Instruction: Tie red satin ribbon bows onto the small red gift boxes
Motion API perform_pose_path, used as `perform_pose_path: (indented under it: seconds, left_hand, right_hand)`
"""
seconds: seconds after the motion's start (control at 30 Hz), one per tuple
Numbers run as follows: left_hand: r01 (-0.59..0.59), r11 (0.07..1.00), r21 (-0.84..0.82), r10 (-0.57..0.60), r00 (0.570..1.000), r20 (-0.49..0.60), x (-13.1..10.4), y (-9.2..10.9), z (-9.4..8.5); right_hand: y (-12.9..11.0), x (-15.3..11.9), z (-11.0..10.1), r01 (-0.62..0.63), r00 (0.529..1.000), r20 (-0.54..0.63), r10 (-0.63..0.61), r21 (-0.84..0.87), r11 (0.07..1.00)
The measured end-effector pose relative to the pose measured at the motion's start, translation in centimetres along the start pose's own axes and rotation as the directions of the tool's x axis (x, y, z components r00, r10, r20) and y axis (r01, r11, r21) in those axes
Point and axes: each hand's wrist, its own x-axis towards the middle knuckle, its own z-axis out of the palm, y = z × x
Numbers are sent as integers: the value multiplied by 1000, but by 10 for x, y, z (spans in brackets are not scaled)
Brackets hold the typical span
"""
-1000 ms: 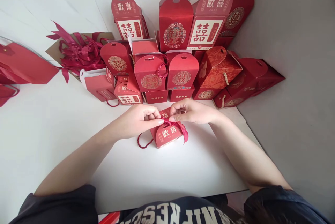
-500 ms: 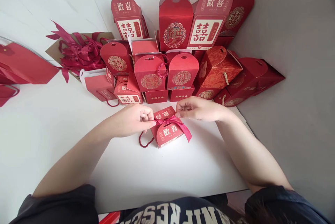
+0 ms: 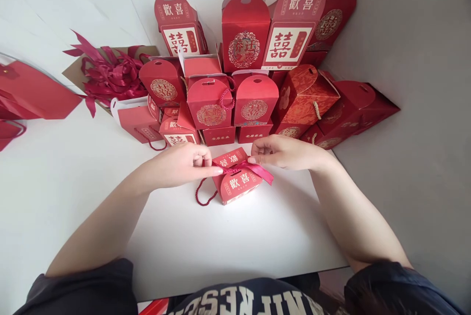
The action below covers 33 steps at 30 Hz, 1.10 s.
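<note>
Ribbon (image 3: pixel 263 172) is pinched between thumb and fingers at one side by the left hand (image 3: pixel 184 164) and at the other by the right hand (image 3: pixel 283 152). Red box (image 3: pixel 240 183), crossed by the ribbon, is set on the white table (image 3: pixel 228 241) between both hands, slightly nearer the body.

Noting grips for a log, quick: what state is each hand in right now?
Left hand: closed, pinching the ribbon at the box's left side.
Right hand: closed, pinching the same ribbon toward the right.
</note>
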Motion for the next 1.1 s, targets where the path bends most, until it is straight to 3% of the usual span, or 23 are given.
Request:
perform_pose_path:
  seconds: [0.1, 0.17, 0.3, 0.5, 0.63, 0.73, 0.83, 0.97, 1.03, 1.1]
  left_hand:
    - [22, 999, 24, -19, 990, -141, 1, 1, 4]
    - [-9, 1000, 28, 14, 984, -177, 2, 1, 6]
    - [-110, 988, 109, 128, 976, -176, 2, -1, 5]
    - [-144, 959, 245, 199, 956, -215, 4, -7, 2]
    - [-320, 924, 211, 352, 926, -137, 5, -2, 7]
    - [-473, 869, 144, 485, 872, -69, 3, 4, 7]
    - [-631, 775, 40, 630, 776, 21, -3, 9, 1]
    - [-700, 688, -189, 725, 654, 216, -13, 12, -10]
    - [-666, 713, -218, 701, 674, 235, -16, 12, -12]
    - [-600, 788, -141, 616, 769, 170, -16, 12, -12]
  right_hand:
    - [-4, -4, -1, -3, 998, -60, 5, 26, 1000]
    - [-6, -5, -1, -18, 997, -81, 18, 9, 1000]
    - [-8, -6, -1, 0, 997, -77, 0, -7, 1000]
    - [-8, -5, 0, 38, 996, -86, -40, -25, 999]
    - [-11, -5, 1, 120, 982, -140, -128, -62, 991]
    - [-13, -5, 3, 193, 965, -159, -207, -96, 976]
    - [-13, -4, 7, 255, 947, -163, -278, -146, 956]
    - [-13, -2, 12, 413, 896, -104, -432, -163, 896]
    - [-14, -2, 14, 437, 890, -71, -451, -147, 887]
    - [-14, -2, 14, 399, 909, -66, -412, -152, 904]
